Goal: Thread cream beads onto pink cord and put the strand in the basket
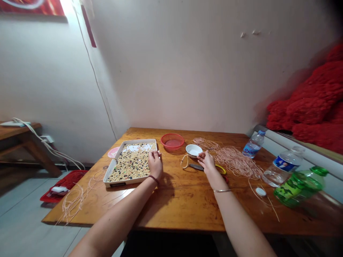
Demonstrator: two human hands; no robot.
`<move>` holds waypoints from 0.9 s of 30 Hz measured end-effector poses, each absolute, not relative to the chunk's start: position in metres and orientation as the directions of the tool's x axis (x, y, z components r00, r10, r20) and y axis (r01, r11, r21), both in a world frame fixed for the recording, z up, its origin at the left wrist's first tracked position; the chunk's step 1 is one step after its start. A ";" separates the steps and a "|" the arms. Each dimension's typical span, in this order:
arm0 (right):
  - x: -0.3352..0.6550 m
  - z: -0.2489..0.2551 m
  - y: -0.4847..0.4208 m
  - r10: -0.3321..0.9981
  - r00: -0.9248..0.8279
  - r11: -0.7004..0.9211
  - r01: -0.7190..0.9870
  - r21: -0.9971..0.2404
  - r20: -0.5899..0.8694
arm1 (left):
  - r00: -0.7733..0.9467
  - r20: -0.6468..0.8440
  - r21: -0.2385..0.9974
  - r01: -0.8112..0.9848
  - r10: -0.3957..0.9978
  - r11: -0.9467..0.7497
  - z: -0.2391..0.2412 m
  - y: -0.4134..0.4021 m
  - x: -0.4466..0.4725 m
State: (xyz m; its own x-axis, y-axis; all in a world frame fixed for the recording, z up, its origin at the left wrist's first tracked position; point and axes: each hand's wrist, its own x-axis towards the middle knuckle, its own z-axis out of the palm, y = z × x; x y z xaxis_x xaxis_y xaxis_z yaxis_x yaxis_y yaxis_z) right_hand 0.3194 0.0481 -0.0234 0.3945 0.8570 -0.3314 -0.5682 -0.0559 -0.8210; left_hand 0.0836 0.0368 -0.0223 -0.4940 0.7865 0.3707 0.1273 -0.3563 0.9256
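My left hand (155, 163) hovers at the right edge of a white tray (112, 170) full of small mixed beads, fingers pinched together on something too small to name. My right hand (208, 161) rests on the wooden table (187, 200) just in front of a small white bowl (194, 150), fingers curled in a pinch near a short beaded strand (184, 161). Scissors with yellow and red handles (220, 169) lie under and beside that hand. A pile of pink cord (233, 159) spreads to its right.
A red mesh basket (172, 141) stands behind the tray, a pink lid (113, 152) to its left. Two water bottles (253, 144) (284, 167) and a green bottle (300, 186) lie at the right. Loose cords (77, 198) hang off the left edge. Red cloth (313, 103) is piled at right.
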 end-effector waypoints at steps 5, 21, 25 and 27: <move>0.316 -0.012 0.046 0.923 0.291 0.018 -0.690 -0.724 -0.254 | -0.487 0.410 0.909 0.149 0.771 -0.390 -0.017 0.032 0.085; 0.291 -0.005 0.024 0.985 0.119 0.152 -0.292 -0.944 0.122 | -0.448 0.362 0.917 0.015 0.818 -0.398 -0.012 0.021 0.089; 0.281 -0.013 0.017 0.934 -0.007 0.352 0.165 -0.921 0.356 | -0.400 0.293 0.927 -0.104 0.868 -0.361 -0.016 0.024 0.091; 0.277 -0.015 0.010 0.919 -0.108 0.392 0.368 -0.843 0.379 | -0.377 0.279 0.924 -0.146 0.883 -0.354 -0.017 0.026 0.091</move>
State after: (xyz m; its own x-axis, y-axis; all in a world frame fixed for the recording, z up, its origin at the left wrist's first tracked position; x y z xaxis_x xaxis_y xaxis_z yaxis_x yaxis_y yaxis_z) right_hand 0.2767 0.0101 -0.0152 -0.1083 0.9189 0.3793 0.3681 0.3915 -0.8433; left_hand 0.0910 0.0259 -0.0169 -0.3769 0.8832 0.2792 -0.1458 -0.3542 0.9237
